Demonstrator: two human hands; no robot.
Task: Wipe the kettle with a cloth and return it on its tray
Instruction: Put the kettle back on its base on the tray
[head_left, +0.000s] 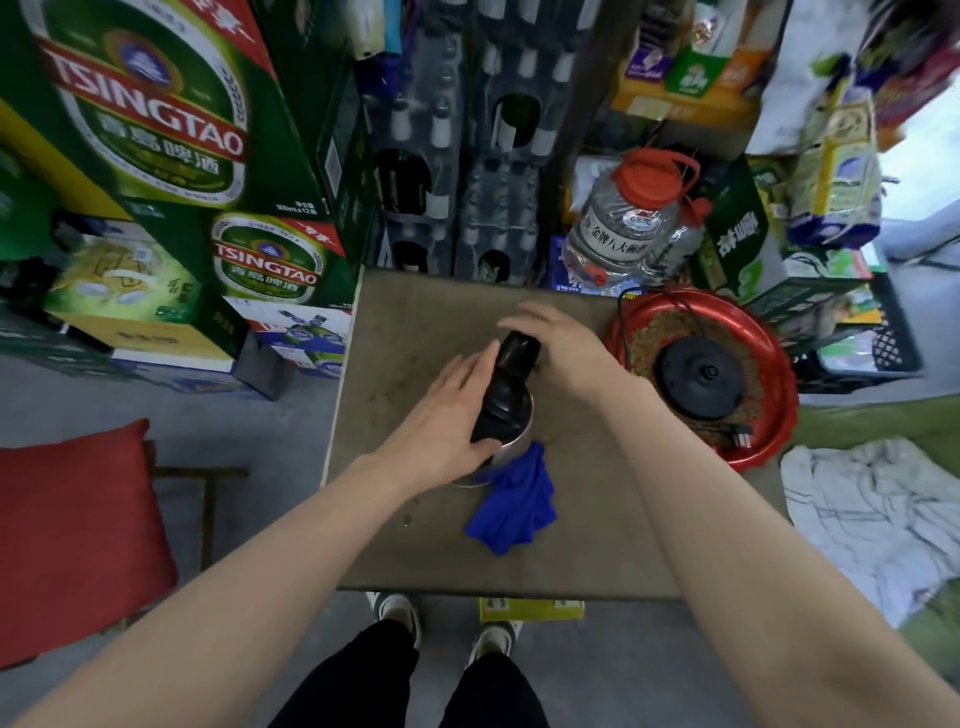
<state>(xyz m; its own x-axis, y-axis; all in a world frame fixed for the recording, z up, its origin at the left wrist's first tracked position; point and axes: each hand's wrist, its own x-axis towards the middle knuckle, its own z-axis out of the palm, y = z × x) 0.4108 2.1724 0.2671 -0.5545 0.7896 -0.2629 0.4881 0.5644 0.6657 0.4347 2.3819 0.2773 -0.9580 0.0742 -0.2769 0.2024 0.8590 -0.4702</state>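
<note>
A person stood over a small grey desk (395, 322) in a cramped storeroom, seen from above, with both bare forearms reaching in. The kettle (503, 402), steel-bodied with a black lid and handle, stood near the middle of the desk. The left hand (441, 421) lay flat against the kettle's left side, fingers straight and not closed around it, apparently steadying it. The right hand (563, 348) curved over the far end of the black handle; whether it actually gripped the handle could not be told. A crumpled blue cloth (514, 499) lay on the desk, touching the kettle's near side, held by neither hand, so the wiping seemed either not started or paused. To the right, a round red tray (774, 364) overhung the desk's edge and carried the kettle's black base (698, 376) with its cord, empty and waiting for the kettle's return. Green cartons (156, 119) stacked to the left read "TSINGTAO" in white on a red band, with Chinese characters beneath and small print that seemed to read "500ml x 12". Behind the desk, a clear jug (623, 223) with a red cap bore a Chinese label and a sticker that seemed to read "68元".
</note>
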